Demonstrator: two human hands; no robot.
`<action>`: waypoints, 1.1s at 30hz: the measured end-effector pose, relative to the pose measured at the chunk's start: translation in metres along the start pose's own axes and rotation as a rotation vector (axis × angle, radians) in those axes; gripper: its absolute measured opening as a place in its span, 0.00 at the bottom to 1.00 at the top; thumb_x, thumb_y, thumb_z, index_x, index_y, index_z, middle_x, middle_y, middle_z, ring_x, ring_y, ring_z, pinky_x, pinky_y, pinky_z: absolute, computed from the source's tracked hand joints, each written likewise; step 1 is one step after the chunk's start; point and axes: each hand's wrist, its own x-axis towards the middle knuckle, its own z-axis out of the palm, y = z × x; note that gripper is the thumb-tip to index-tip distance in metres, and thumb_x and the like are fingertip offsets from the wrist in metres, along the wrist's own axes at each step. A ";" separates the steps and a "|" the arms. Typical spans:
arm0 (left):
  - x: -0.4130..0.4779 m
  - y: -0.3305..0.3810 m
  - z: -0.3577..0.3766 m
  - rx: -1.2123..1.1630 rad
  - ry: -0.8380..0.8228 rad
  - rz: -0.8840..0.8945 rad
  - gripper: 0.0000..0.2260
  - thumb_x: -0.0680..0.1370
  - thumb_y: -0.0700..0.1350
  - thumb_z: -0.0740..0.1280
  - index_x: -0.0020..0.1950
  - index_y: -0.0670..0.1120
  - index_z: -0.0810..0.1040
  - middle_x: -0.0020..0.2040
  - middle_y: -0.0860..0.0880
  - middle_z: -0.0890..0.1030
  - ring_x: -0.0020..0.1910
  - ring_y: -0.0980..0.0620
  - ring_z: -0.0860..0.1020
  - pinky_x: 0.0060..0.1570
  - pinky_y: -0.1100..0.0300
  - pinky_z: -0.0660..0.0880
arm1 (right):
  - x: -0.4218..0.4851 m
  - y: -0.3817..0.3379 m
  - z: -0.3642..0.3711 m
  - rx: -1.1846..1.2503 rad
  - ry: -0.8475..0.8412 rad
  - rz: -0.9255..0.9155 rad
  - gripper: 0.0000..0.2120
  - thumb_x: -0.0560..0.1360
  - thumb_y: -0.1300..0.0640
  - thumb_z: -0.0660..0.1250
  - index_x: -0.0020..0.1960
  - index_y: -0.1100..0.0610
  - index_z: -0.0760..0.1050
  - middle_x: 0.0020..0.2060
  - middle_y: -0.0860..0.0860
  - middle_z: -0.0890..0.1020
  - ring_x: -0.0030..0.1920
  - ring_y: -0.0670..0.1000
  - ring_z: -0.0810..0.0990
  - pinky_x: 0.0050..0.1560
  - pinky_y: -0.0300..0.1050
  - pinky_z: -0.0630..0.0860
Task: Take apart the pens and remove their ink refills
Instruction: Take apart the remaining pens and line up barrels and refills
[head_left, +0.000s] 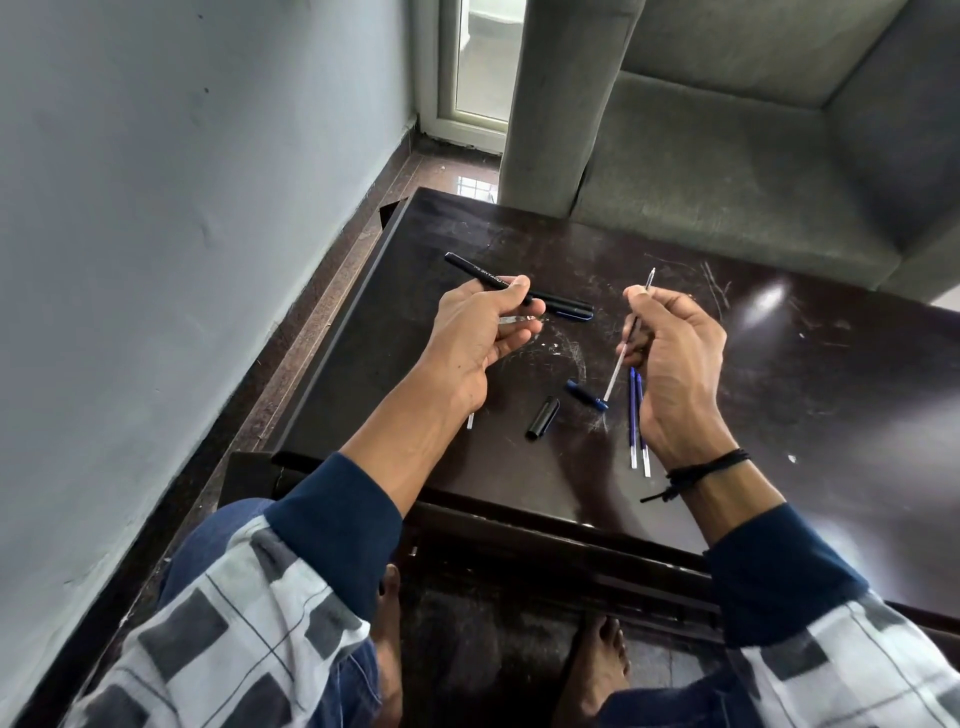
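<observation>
Nearest, two checked sleeves, both forearms raised over dark table. Pinched between thumb and fingers of right hand: one refill, tip up, tail just above one blue cap; beside that palm, two blue refills lying together. Gripped in left hand: one black pen barrel under thumb, one clear piece at curled fingertips; between hands, one black cap; by left wrist, one white refill end.
</observation>
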 end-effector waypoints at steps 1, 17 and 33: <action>0.000 0.000 0.000 0.000 -0.001 -0.001 0.05 0.80 0.43 0.70 0.54 0.44 0.81 0.46 0.44 0.86 0.43 0.49 0.84 0.42 0.63 0.81 | 0.000 0.000 0.000 -0.001 -0.003 0.001 0.07 0.78 0.59 0.71 0.42 0.54 0.80 0.29 0.50 0.77 0.27 0.45 0.73 0.29 0.38 0.72; -0.001 0.000 0.000 0.015 0.008 -0.004 0.07 0.80 0.43 0.70 0.56 0.42 0.81 0.48 0.42 0.87 0.43 0.49 0.85 0.41 0.63 0.81 | 0.000 0.001 0.000 -0.015 -0.021 -0.003 0.06 0.78 0.59 0.72 0.42 0.54 0.80 0.29 0.49 0.77 0.27 0.45 0.72 0.30 0.38 0.72; -0.002 0.001 0.000 0.025 0.004 -0.001 0.06 0.80 0.43 0.70 0.55 0.44 0.81 0.48 0.42 0.87 0.43 0.49 0.84 0.43 0.62 0.81 | -0.003 -0.001 0.000 -0.023 -0.036 -0.013 0.06 0.78 0.60 0.71 0.42 0.55 0.80 0.29 0.49 0.76 0.28 0.45 0.71 0.31 0.39 0.73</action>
